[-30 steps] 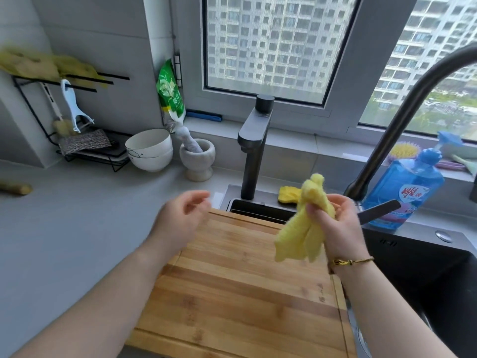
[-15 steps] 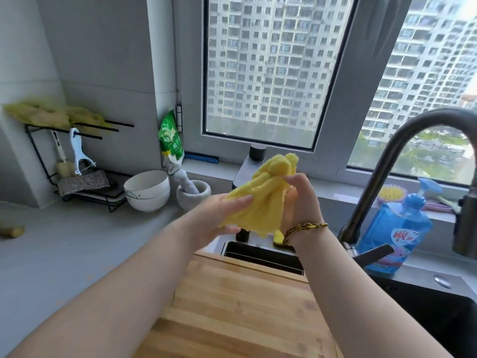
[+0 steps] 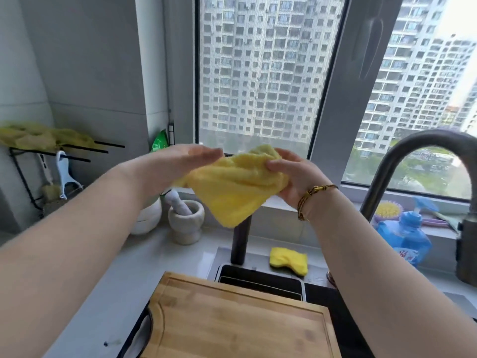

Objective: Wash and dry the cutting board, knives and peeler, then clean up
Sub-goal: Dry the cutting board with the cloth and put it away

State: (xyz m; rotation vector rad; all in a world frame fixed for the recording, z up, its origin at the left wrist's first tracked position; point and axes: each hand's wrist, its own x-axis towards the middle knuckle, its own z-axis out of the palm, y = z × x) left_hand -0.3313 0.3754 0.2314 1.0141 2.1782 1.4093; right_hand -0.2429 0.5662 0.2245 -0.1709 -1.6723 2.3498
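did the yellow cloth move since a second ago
Yes, upward: it hung low over the cutting board; now the yellow cloth is above the top of the black tap column.

We have one wide-angle view, from the person's head. It faces forward toward the window [image 3: 258, 73] and tilts slightly down, so the bench [image 3: 160, 257] and cutting board [image 3: 232, 319] fill its lower part. The left hand [image 3: 180, 161] and right hand [image 3: 296, 177] are close, mid-frame.

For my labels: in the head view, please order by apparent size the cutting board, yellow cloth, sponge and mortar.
1. cutting board
2. yellow cloth, held nearer the camera
3. mortar and sponge: alike, unranked
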